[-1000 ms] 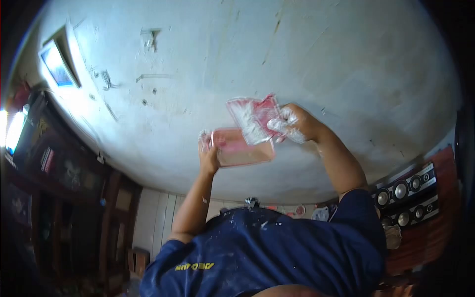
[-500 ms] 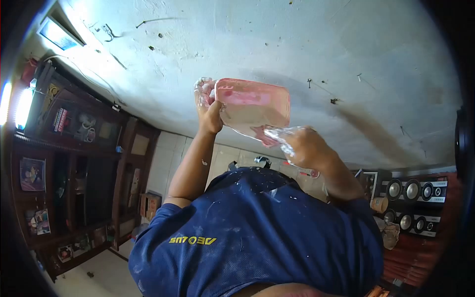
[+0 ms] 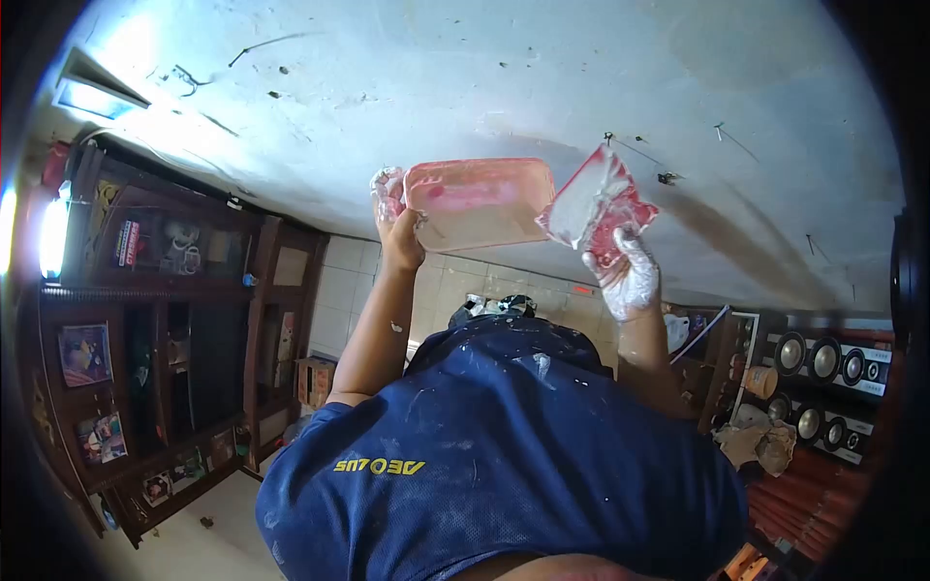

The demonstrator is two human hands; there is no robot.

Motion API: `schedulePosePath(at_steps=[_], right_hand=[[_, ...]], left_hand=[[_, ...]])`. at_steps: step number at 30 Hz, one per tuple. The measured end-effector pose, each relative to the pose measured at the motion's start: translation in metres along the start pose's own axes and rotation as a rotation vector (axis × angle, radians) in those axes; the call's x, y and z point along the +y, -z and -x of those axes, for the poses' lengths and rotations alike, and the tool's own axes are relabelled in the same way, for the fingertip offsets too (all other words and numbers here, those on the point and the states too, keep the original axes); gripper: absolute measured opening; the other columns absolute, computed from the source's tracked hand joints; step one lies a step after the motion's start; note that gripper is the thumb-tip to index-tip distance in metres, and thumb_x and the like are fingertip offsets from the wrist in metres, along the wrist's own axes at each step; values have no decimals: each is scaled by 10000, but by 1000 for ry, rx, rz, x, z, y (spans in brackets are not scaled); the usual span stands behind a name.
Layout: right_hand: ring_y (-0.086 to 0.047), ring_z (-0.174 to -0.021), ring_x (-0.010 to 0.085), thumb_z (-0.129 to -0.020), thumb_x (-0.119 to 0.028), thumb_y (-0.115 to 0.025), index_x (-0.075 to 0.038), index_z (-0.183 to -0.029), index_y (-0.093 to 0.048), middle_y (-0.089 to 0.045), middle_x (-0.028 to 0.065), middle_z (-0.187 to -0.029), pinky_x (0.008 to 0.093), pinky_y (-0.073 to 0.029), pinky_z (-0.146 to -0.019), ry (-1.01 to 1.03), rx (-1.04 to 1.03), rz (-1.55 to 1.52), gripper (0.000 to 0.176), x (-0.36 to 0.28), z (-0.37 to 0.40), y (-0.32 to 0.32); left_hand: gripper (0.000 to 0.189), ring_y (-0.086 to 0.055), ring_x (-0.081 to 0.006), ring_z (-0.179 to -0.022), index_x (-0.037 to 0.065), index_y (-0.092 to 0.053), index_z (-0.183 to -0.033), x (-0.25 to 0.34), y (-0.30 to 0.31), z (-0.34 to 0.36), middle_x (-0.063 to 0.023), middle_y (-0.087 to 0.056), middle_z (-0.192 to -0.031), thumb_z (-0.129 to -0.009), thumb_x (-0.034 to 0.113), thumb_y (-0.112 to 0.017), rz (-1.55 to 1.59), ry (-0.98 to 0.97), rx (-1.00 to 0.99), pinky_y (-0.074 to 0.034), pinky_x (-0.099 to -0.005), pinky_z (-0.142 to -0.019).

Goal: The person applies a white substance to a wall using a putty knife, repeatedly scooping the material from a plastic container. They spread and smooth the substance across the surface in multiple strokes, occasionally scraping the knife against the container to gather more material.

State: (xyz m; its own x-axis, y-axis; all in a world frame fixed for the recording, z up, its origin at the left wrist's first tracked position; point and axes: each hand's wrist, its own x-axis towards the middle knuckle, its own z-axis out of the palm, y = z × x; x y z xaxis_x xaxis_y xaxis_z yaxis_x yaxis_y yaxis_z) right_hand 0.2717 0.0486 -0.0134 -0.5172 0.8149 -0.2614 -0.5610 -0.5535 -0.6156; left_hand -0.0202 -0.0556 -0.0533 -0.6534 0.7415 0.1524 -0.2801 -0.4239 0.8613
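Observation:
My left hand (image 3: 399, 225), smeared with white paste, grips the left end of a shallow pink plastic tray (image 3: 484, 237), its thumb over the near edge. The tray is see-through, rounded at the corners and pinker toward its far side. To the right of it, my right hand (image 3: 630, 276) is coated in white paste and holds up a flat, pointed pink plastic piece (image 3: 603, 198) with uneven edges. White paste covers much of that piece. Its left corner comes close to the tray's right end in this view.
A pale plastered surface (image 3: 436, 77) with holes, hooks and wire ends spans the top. Dark wooden shelving (image 3: 262, 320) with framed pictures stands at left, near a bright lamp (image 3: 55, 237). Speakers (image 3: 823, 358) sit at right. Pale tiles (image 3: 446, 281) show beyond my paste-spotted blue shirt (image 3: 504, 445).
My right hand has turned over and moved right and up, lifting the pink piece away from the tray's near edge. The tray, still in my left hand, has shifted slightly left.

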Motion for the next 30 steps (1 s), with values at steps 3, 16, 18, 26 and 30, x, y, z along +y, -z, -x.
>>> schedulePosePath(at_steps=[3, 16, 18, 26, 30], right_hand=[[-622, -915, 235, -862, -110, -527, -80, -1100, -549, -617, 72, -1024, 419, -562, -707, -47, 20, 36, 241, 4, 1, -17], [-586, -696, 333, -771, -150, -623, 5, -925, -604, -611, 169, -812, 360, -472, -641, 586, -220, 1546, 219, -10, -4, -3], [-578, -710, 355, -760, -163, -631, 6, -907, -604, -610, 177, -815, 386, -468, -647, 574, -220, 1574, 225, -14, -7, -4], [-585, -737, 385, -703, -132, -645, 9, -797, -611, -614, 199, -790, 435, -466, -648, 574, -378, 1757, 173, -45, -16, -19], [-591, -752, 363, -730, -144, -606, 0, -776, -610, -624, 186, -797, 436, -465, -681, 585, -410, 1832, 151, -64, -19, -32]], left_hand=[[581, -478, -202, -1056, 37, -296, -1223, 8, -12, 1, -118, -487, -1133, -666, 34, -462, 23, -4, -48, -397, -307, -865], [729, -471, -257, -1087, 9, -251, -1240, -8, -40, 7, -162, -469, -1162, -559, 75, -500, -16, 61, -203, -371, -362, -956], [732, -468, -255, -1090, 6, -250, -1242, -15, -46, 7, -159, -469, -1159, -558, 77, -502, -41, 59, -228, -371, -362, -957], [678, -448, -234, -1117, -19, -280, -1247, -41, -68, 7, -141, -441, -1186, -613, 71, -505, -86, 107, -371, -362, -347, -961], [646, -462, -221, -1108, -11, -314, -1237, -49, -77, 3, -127, -457, -1176, -626, 56, -513, -28, 151, -401, -377, -337, -946]])
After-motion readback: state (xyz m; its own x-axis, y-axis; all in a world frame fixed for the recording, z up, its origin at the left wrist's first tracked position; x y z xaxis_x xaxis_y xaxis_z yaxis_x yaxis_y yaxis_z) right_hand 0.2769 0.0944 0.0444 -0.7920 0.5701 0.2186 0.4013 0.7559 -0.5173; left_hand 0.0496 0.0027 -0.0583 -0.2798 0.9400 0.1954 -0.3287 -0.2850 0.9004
